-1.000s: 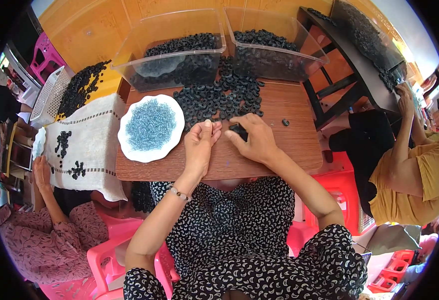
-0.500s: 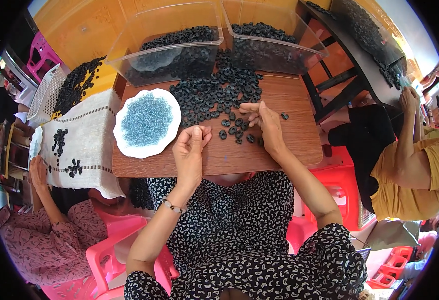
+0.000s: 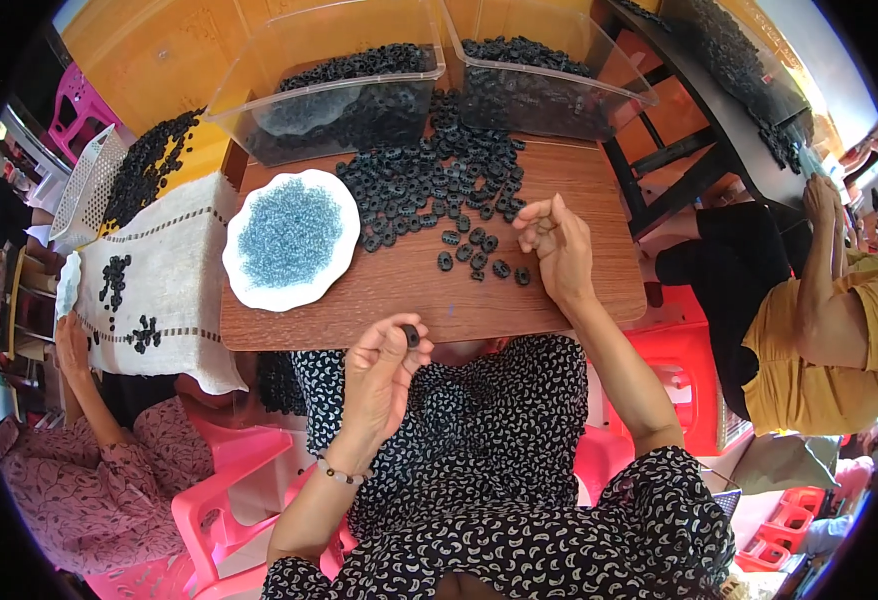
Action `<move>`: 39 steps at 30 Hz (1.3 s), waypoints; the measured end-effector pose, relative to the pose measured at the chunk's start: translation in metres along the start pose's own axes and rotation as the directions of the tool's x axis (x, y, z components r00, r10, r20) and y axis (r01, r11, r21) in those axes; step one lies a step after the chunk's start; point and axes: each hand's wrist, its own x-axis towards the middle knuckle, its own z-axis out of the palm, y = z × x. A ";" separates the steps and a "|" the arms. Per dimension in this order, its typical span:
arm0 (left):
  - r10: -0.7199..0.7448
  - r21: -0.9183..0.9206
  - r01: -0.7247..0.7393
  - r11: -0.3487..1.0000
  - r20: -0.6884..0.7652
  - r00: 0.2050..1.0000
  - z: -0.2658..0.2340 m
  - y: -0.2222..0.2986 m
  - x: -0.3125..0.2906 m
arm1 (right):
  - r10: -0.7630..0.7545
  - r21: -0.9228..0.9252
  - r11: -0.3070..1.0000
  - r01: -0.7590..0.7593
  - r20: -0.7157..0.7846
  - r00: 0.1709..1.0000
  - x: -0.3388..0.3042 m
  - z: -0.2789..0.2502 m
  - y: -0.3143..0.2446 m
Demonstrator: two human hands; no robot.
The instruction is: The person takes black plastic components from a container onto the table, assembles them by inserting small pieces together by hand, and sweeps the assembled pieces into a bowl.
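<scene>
My left hand [image 3: 379, 375] is closed at the table's near edge, pinching a small black oval bead [image 3: 412, 336] with a hole in it between thumb and fingers. Over the right part of the wooden table [image 3: 359, 290] is my right hand [image 3: 559, 250], its fingers loosely bent and apart; no thing shows in them. Beside it lie several loose black beads [image 3: 478, 260]. A larger heap of the same beads [image 3: 429, 180] spreads behind them. To the left stands a white scalloped plate [image 3: 234, 282] of tiny clear bluish beads [image 3: 291, 235].
Two clear plastic bins [image 3: 334, 100] [image 3: 559, 90] of black beads stand at the back. A cloth-covered table [image 3: 174, 260] with black pieces adjoins on the left, where a person's hand [image 3: 74, 345] rests. Another person in a yellow top [image 3: 819, 350] sits right, beside a dark table [image 3: 739, 140].
My left hand has moved down toward the table's near edge, and the black bead in it now shows. My right hand has shifted right, away from the loose beads.
</scene>
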 end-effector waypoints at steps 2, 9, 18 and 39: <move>-0.048 -0.031 0.048 0.998 0.021 0.999 -0.005 -0.004 -0.006 | -0.031 -0.086 0.996 0.030 -0.011 0.999 -0.010 0.001 -0.004; -0.118 -0.052 0.124 0.991 0.110 0.987 -0.004 -0.008 -0.010 | -0.181 -0.558 0.792 0.248 0.174 0.968 -0.068 0.018 -0.023; -0.262 -0.131 0.268 0.954 0.062 0.963 -0.006 -0.017 -0.016 | -0.270 -0.574 0.558 0.600 0.558 0.785 -0.110 0.056 -0.019; -0.152 0.024 0.150 0.988 0.088 0.985 -0.001 -0.021 -0.017 | -0.301 -0.576 0.486 0.657 0.596 0.745 -0.109 0.063 -0.024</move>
